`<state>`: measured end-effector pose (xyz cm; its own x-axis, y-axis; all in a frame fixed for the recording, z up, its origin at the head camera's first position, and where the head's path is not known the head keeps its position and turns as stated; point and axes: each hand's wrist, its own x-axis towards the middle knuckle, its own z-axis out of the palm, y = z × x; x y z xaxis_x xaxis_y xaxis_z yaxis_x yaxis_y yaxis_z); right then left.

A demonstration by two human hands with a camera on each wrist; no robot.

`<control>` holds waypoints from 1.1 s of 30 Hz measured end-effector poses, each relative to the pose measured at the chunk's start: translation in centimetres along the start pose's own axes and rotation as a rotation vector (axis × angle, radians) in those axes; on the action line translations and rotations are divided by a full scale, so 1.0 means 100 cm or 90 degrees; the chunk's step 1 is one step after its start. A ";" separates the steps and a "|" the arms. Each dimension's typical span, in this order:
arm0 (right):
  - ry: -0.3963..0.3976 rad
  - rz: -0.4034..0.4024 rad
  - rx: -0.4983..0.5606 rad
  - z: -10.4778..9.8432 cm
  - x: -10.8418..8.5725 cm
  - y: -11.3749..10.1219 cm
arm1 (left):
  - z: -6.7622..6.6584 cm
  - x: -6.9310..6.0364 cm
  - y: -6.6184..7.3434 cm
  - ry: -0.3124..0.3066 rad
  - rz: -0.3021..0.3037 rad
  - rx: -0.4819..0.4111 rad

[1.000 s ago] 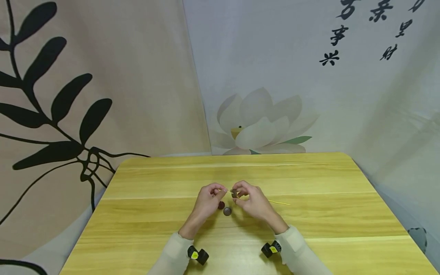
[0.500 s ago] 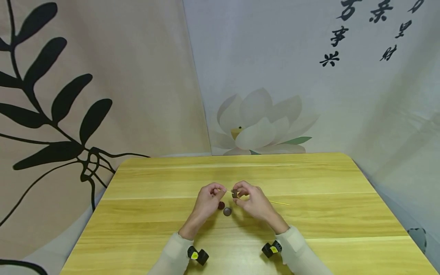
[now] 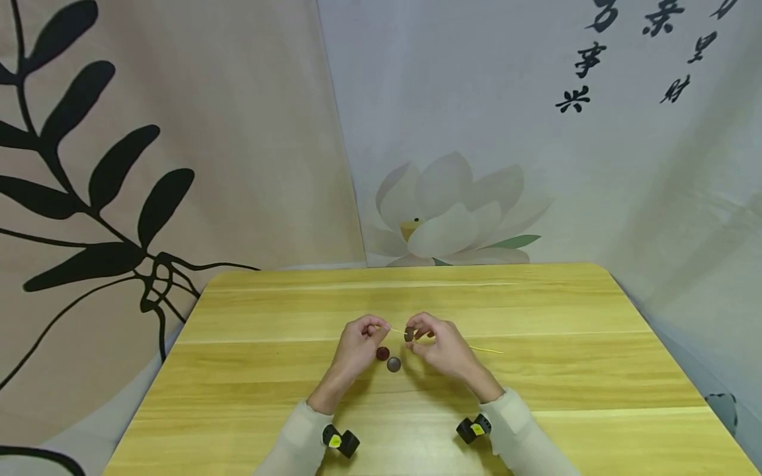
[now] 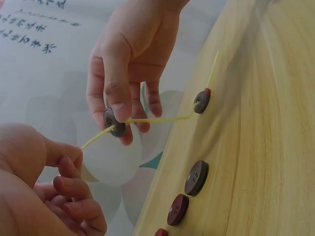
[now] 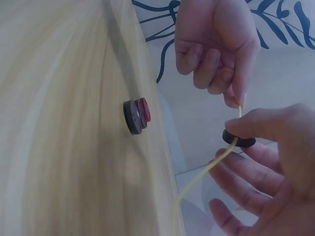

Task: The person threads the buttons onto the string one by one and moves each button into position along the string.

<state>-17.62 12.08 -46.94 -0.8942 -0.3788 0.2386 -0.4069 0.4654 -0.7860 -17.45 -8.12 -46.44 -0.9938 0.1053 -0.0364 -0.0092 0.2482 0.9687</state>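
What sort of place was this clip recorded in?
Probably an indoor recording corner set up for tabletop work: a yellow wood-grain table stands before a beige, cloth-like backdrop printed with black leaves, and a small black camera is worn on each wrist.

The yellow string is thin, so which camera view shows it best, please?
The left wrist view: the yellow string runs from the left hand through the held button to a second button and beyond. The head view shows thin stretches, the right hand hiding part; the right wrist view cuts off its far end.
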 end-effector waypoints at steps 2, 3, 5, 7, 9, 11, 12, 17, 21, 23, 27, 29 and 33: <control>0.003 0.002 -0.002 -0.001 -0.001 0.001 | 0.000 0.000 -0.001 0.002 -0.001 -0.001; 0.005 0.003 -0.003 -0.001 -0.002 0.002 | -0.001 0.000 -0.001 0.003 -0.001 -0.002; 0.009 0.007 -0.013 -0.002 -0.003 0.003 | -0.001 0.000 -0.002 0.003 -0.001 -0.003; 0.010 0.011 -0.022 -0.002 -0.004 0.005 | -0.002 -0.001 -0.003 0.003 -0.001 -0.005; 0.010 0.015 -0.026 -0.003 -0.005 0.007 | -0.002 -0.001 -0.003 0.001 -0.003 -0.007; 0.010 0.021 -0.028 -0.003 -0.006 0.009 | -0.003 -0.001 -0.003 0.000 -0.004 -0.011; 0.009 0.024 -0.026 -0.004 -0.006 0.010 | -0.002 -0.001 -0.003 0.000 -0.004 -0.012; 0.010 0.035 -0.023 -0.004 -0.009 0.014 | -0.002 -0.002 -0.004 0.004 -0.006 -0.012; 0.010 0.054 -0.021 -0.005 -0.010 0.016 | -0.002 -0.003 -0.005 0.010 -0.010 -0.011; 0.008 0.060 -0.028 -0.005 -0.011 0.017 | -0.002 -0.003 -0.005 0.008 -0.012 -0.012; 0.000 0.069 -0.040 -0.006 -0.012 0.021 | -0.002 -0.004 -0.004 0.003 -0.017 -0.017; -0.003 0.075 -0.041 -0.007 -0.011 0.022 | -0.002 -0.004 -0.004 0.003 -0.019 -0.016; -0.002 0.084 -0.040 -0.009 -0.011 0.024 | -0.003 -0.003 -0.003 0.004 -0.016 -0.015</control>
<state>-17.74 14.37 -48.56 -0.9400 -0.3136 0.1341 -0.2973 0.5607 -0.7728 -17.16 -8.51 -46.67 -0.9939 0.0926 -0.0599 -0.0374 0.2283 0.9729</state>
